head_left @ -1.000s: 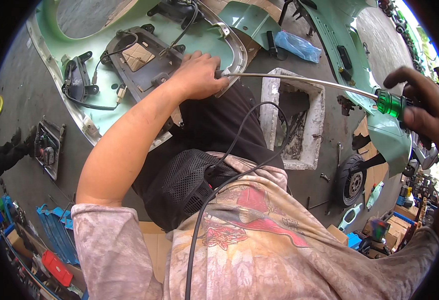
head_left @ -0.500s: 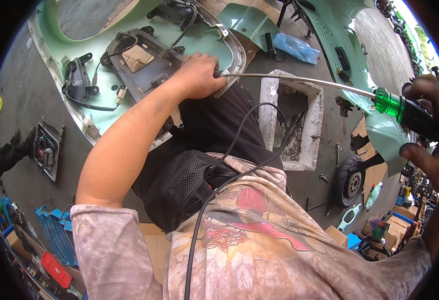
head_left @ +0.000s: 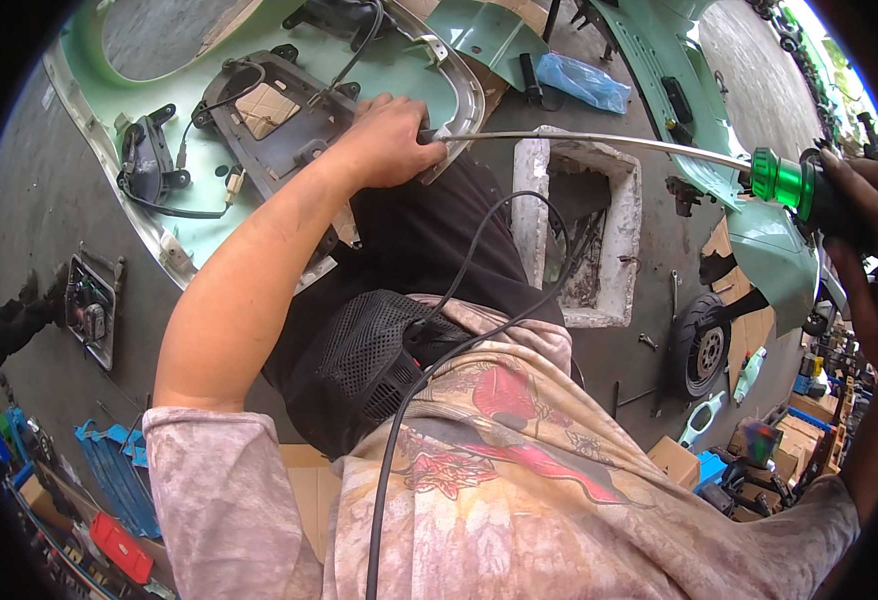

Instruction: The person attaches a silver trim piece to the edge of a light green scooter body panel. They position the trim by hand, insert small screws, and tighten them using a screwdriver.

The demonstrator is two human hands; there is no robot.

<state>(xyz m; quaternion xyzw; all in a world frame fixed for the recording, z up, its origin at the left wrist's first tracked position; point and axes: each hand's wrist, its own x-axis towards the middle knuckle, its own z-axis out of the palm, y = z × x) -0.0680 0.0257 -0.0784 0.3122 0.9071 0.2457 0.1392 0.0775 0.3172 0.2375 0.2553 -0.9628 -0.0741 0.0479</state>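
A long-shafted screwdriver (head_left: 781, 178) with a green and black grip stretches across the view from the right. My right hand (head_left: 864, 190), partly in shadow at the rim, closes round its grip. At the far end of the shaft, the thumb and forefinger of my left hand (head_left: 394, 140) pinch together about the tip; the exact contact is hidden. That hand rests by the edge of a pale green body panel (head_left: 419, 95) lying over my legs. A dark grey plastic piece (head_left: 324, 115) sits on the panel's inner side, with a lamp-like unit (head_left: 149, 165) and wires beside it.
A battered white rectangular frame (head_left: 627, 245) lies on the floor, right of my legs. Further right are a small wheel (head_left: 699, 350) and more green bodywork (head_left: 769, 250). A blue plastic bag (head_left: 584, 83) lies beyond. A black cable (head_left: 399, 450) runs over my shirt.
My right hand's fingers and thumb have drawn in round the grip, where the thumb stood apart. The left hand keeps its place at the tip. The whole view has shifted slightly.
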